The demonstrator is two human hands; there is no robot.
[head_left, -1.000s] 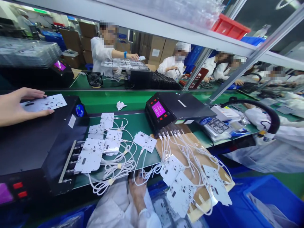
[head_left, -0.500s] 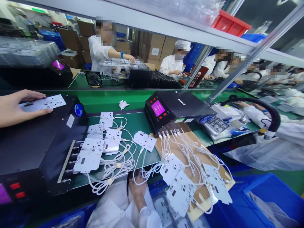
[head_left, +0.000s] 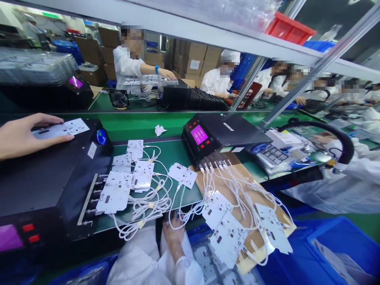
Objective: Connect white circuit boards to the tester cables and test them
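On the left, my left hand (head_left: 38, 136) has its thumb and fingers closed around the edges of a white circuit board (head_left: 69, 127). That board is at the top of a black tester box (head_left: 32, 174). My right hand (head_left: 173, 233) is low in the middle, by the bench's front edge, its fingers shadowed and partly hidden. A white cable (head_left: 175, 202) passes close to it. Several circuit boards wired to white cables lie between the boxes, among them a large board (head_left: 114, 192) and a single one (head_left: 182, 175).
A second black tester box (head_left: 219, 132) with a lit screen stands beyond, its cables running over a cardboard sheet (head_left: 249, 174). More boards (head_left: 228, 238) lie on the sheet. A blue bin (head_left: 335, 245) is at lower right. Co-workers sit opposite; a metal shelf (head_left: 190, 27) crosses overhead.
The view has shifted slightly, so the bench things appear a little farther right. My left hand stays on the circuit board. Across the bench, a co-worker's hand has moved slightly.
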